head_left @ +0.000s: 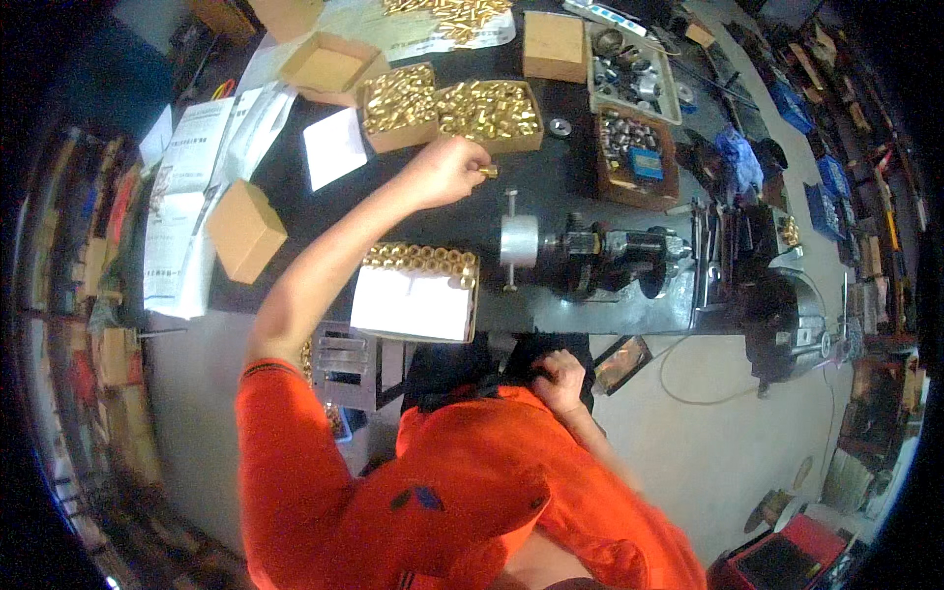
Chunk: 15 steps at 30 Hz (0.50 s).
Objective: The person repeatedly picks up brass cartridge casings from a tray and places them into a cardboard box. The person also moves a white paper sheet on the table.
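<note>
The orange sleeves [393, 492] fill the lower part of the view, and the right hand [559, 380] rests low by the person's lap against dark cloth, fingers curled; whether it grips anything cannot be told. The left hand [447, 169] reaches far out over the dark desk [551, 177], closed around a small brass fitting [488, 171] pinched at the fingertips, just in front of the cardboard boxes of brass fittings. Two of those open boxes stand side by side just beyond the hand: the left one [398, 103] tilted a little, the right one [492, 110] heaped full. An empty open box [327, 67] sits further left, and a closed cardboard box [553, 44] lies beyond to the right. Nearer the person, a box with a row of brass rings [421, 260] along its far edge is covered by a white sheet [413, 303]. Right of it, a small metal machine [590, 254] with a round silver disc lies on the desk's front edge. Trays of grey steel parts [634, 74] stand at the far right, and papers [192, 147] spread along the left.
</note>
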Each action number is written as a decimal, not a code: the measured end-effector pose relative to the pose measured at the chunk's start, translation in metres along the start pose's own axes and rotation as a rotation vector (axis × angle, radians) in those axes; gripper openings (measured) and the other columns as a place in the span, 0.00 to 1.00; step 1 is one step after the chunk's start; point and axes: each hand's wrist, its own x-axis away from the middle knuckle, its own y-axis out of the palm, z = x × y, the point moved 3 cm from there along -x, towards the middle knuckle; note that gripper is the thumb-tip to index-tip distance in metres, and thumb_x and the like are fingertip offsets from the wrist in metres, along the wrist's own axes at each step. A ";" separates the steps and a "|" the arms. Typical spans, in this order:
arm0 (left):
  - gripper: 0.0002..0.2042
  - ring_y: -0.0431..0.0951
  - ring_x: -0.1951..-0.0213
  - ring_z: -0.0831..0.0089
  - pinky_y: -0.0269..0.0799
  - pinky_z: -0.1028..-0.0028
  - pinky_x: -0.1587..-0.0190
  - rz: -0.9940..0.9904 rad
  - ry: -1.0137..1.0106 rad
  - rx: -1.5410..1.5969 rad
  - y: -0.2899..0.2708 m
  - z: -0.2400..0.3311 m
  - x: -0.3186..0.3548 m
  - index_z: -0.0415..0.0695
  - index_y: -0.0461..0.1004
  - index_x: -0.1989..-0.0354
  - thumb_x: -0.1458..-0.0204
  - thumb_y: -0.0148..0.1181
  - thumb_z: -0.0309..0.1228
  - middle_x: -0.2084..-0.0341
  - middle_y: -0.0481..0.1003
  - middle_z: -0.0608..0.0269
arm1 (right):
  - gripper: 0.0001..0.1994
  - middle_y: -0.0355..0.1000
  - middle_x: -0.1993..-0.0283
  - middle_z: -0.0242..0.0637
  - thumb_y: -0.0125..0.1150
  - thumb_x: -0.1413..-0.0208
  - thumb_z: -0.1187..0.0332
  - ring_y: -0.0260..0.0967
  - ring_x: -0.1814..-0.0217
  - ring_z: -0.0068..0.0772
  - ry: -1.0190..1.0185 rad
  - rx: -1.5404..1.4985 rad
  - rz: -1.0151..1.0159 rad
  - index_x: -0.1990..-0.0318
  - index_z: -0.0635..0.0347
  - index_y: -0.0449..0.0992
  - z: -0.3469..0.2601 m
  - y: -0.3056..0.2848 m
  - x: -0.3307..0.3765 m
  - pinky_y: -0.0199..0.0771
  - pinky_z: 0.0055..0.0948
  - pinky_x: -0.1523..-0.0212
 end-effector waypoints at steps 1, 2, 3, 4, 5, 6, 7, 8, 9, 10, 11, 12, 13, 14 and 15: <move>0.11 0.78 0.74 0.73 0.74 0.70 0.68 -0.040 -0.093 0.148 -0.015 0.011 0.020 0.34 0.76 0.58 0.49 0.59 0.25 0.76 0.78 0.57 | 0.10 0.69 0.74 0.37 0.61 0.72 0.70 0.66 0.70 0.45 -0.005 0.000 0.009 0.75 0.55 0.76 -0.001 0.000 0.001 0.68 0.40 0.70; 0.11 0.77 0.75 0.77 0.73 0.73 0.69 -0.048 -0.100 0.221 -0.025 0.017 0.040 0.33 0.75 0.58 0.49 0.59 0.24 0.76 0.77 0.59 | 0.10 0.69 0.74 0.37 0.61 0.72 0.70 0.66 0.70 0.45 -0.011 -0.001 0.021 0.75 0.56 0.76 -0.002 0.001 0.000 0.68 0.40 0.70; 0.10 0.75 0.77 0.80 0.73 0.75 0.70 -0.054 -0.107 0.295 -0.032 0.019 0.060 0.32 0.75 0.58 0.48 0.58 0.24 0.77 0.76 0.61 | 0.10 0.69 0.74 0.37 0.61 0.72 0.70 0.66 0.70 0.45 -0.019 0.000 0.031 0.75 0.56 0.76 -0.003 0.001 -0.001 0.68 0.40 0.70; 0.10 0.74 0.77 0.81 0.73 0.76 0.71 -0.033 -0.170 0.320 -0.035 0.018 0.083 0.34 0.76 0.59 0.50 0.60 0.25 0.77 0.76 0.63 | 0.09 0.69 0.74 0.37 0.61 0.73 0.70 0.66 0.69 0.45 -0.011 0.001 0.023 0.76 0.56 0.76 -0.004 0.001 -0.002 0.68 0.40 0.70; 0.10 0.74 0.77 0.81 0.72 0.76 0.71 0.025 -0.127 0.125 -0.035 0.022 0.104 0.36 0.77 0.61 0.52 0.62 0.26 0.76 0.76 0.62 | 0.09 0.69 0.74 0.37 0.61 0.72 0.70 0.66 0.70 0.45 -0.018 -0.003 0.019 0.76 0.56 0.76 -0.005 0.001 -0.002 0.68 0.40 0.70; 0.11 0.75 0.77 0.80 0.72 0.75 0.71 0.035 -0.135 0.078 -0.030 0.023 0.122 0.38 0.78 0.62 0.54 0.63 0.27 0.75 0.77 0.60 | 0.09 0.69 0.74 0.37 0.61 0.72 0.70 0.66 0.70 0.45 -0.024 -0.005 0.015 0.76 0.56 0.76 -0.007 0.000 -0.003 0.68 0.40 0.70; 0.12 0.76 0.76 0.78 0.73 0.73 0.71 0.048 -0.164 0.166 -0.018 0.023 0.141 0.39 0.78 0.61 0.54 0.64 0.27 0.74 0.78 0.59 | 0.09 0.69 0.74 0.37 0.60 0.72 0.69 0.66 0.70 0.45 -0.031 -0.014 0.009 0.76 0.56 0.75 -0.008 0.000 -0.004 0.68 0.41 0.70; 0.11 0.76 0.76 0.74 0.73 0.72 0.71 0.090 -0.109 0.177 -0.005 0.026 0.154 0.40 0.78 0.61 0.55 0.64 0.28 0.75 0.77 0.59 | 0.09 0.69 0.74 0.38 0.60 0.72 0.69 0.65 0.70 0.46 -0.033 -0.003 0.003 0.76 0.57 0.75 -0.008 0.001 -0.004 0.67 0.41 0.70; 0.10 0.78 0.74 0.66 0.74 0.69 0.69 0.094 -0.068 0.021 0.007 0.032 0.164 0.41 0.78 0.62 0.54 0.63 0.28 0.72 0.77 0.56 | 0.09 0.68 0.74 0.38 0.60 0.72 0.69 0.65 0.70 0.46 -0.035 0.012 -0.006 0.76 0.57 0.75 -0.007 0.001 -0.004 0.67 0.41 0.70; 0.09 0.78 0.72 0.61 0.74 0.66 0.67 0.149 -0.033 -0.042 0.019 0.035 0.170 0.41 0.78 0.63 0.54 0.63 0.29 0.71 0.77 0.55 | 0.10 0.68 0.74 0.38 0.60 0.72 0.69 0.65 0.71 0.46 -0.036 0.024 -0.013 0.75 0.57 0.74 -0.007 0.001 -0.004 0.67 0.41 0.70; 0.09 0.78 0.70 0.57 0.74 0.64 0.66 0.205 0.004 -0.102 0.031 0.035 0.173 0.41 0.77 0.64 0.53 0.62 0.29 0.70 0.77 0.54 | 0.10 0.68 0.74 0.38 0.60 0.71 0.69 0.65 0.71 0.46 -0.031 0.034 -0.018 0.75 0.58 0.74 -0.005 0.001 -0.002 0.67 0.41 0.70; 0.08 0.78 0.69 0.55 0.74 0.62 0.65 0.215 -0.022 -0.104 0.039 0.033 0.172 0.41 0.77 0.65 0.53 0.62 0.29 0.70 0.77 0.54 | 0.10 0.67 0.74 0.39 0.60 0.71 0.69 0.64 0.71 0.47 -0.026 0.043 -0.022 0.75 0.58 0.74 -0.002 0.002 0.000 0.66 0.41 0.70; 0.08 0.78 0.67 0.54 0.73 0.60 0.64 0.226 -0.049 -0.108 0.046 0.032 0.171 0.41 0.76 0.65 0.52 0.61 0.30 0.69 0.77 0.54 | 0.10 0.67 0.75 0.39 0.60 0.71 0.69 0.64 0.71 0.47 -0.022 0.051 -0.026 0.75 0.58 0.74 -0.001 0.002 0.000 0.66 0.42 0.71; 0.08 0.77 0.66 0.53 0.73 0.58 0.64 0.236 -0.076 -0.111 0.050 0.032 0.170 0.41 0.76 0.65 0.52 0.61 0.30 0.69 0.76 0.53 | 0.10 0.67 0.75 0.39 0.60 0.71 0.69 0.64 0.71 0.47 -0.023 0.049 -0.023 0.75 0.58 0.74 0.001 0.002 0.001 0.66 0.42 0.71; 0.08 0.77 0.66 0.53 0.73 0.58 0.63 0.258 -0.081 -0.113 0.051 0.032 0.169 0.40 0.76 0.66 0.52 0.61 0.30 0.70 0.76 0.53 | 0.10 0.66 0.75 0.40 0.60 0.71 0.69 0.64 0.70 0.48 -0.024 0.047 -0.020 0.75 0.58 0.74 0.002 0.003 0.002 0.66 0.42 0.71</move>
